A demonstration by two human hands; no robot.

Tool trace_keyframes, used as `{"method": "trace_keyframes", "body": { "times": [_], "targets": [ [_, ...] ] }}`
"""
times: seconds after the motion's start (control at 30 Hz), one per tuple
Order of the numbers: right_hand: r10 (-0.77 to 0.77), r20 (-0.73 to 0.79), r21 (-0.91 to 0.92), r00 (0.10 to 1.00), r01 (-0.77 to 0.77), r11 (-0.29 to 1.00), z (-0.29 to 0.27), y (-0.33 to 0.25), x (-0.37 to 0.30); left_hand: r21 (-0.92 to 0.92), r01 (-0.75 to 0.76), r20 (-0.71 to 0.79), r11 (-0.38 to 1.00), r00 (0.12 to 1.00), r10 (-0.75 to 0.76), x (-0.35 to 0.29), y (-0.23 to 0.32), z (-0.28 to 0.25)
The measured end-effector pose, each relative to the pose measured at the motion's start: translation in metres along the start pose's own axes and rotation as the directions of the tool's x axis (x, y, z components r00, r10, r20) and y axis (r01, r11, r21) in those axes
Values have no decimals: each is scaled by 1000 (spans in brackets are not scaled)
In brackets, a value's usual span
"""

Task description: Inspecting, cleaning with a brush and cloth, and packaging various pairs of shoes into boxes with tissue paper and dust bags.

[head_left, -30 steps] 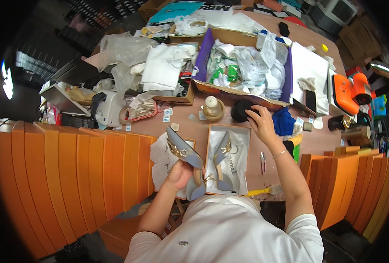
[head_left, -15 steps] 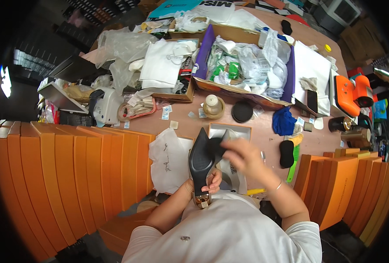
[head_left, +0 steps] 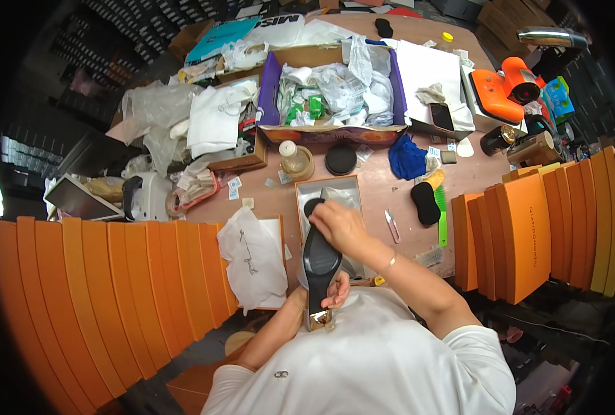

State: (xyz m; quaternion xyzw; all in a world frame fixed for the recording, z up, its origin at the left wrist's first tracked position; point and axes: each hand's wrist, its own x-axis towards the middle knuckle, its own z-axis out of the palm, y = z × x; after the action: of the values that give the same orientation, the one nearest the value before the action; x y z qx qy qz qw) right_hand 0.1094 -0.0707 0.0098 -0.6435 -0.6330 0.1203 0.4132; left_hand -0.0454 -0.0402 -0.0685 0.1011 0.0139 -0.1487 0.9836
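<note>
Just past the shoe (head_left: 320, 257), cluttered table (head_left: 382, 192), then dim, seemingly shelved boxes (head_left: 131, 36).

Over there, the shoe (head_left: 320, 266) is bottom up: black sole (head_left: 324, 252), shiny gold heel (head_left: 320, 319). A black pad (head_left: 312, 206) is at its toe.

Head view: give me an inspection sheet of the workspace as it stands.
Surface: brownish-pink table, crowded toward the far side.
Job's things: shoe, sole up; open box beyond, partly hidden.
Clutter: purple box of plastic wrap, blue cloth, snips, green brush.
Hands: left hand grips near the heel; right hand holds what looks like a dark pad at the toe.
Cables: possible thin cord, low right.
Surroundings: orange boxes stand on both sides.
</note>
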Motion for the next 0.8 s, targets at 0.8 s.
{"method": "trace_keyframes", "body": {
  "times": [0.8],
  "targets": [
    [84,-103,144,991,-69,987,-2,-14,-17,-95,-61,-152,994,987,46,3,-9,15]
  ]
}}
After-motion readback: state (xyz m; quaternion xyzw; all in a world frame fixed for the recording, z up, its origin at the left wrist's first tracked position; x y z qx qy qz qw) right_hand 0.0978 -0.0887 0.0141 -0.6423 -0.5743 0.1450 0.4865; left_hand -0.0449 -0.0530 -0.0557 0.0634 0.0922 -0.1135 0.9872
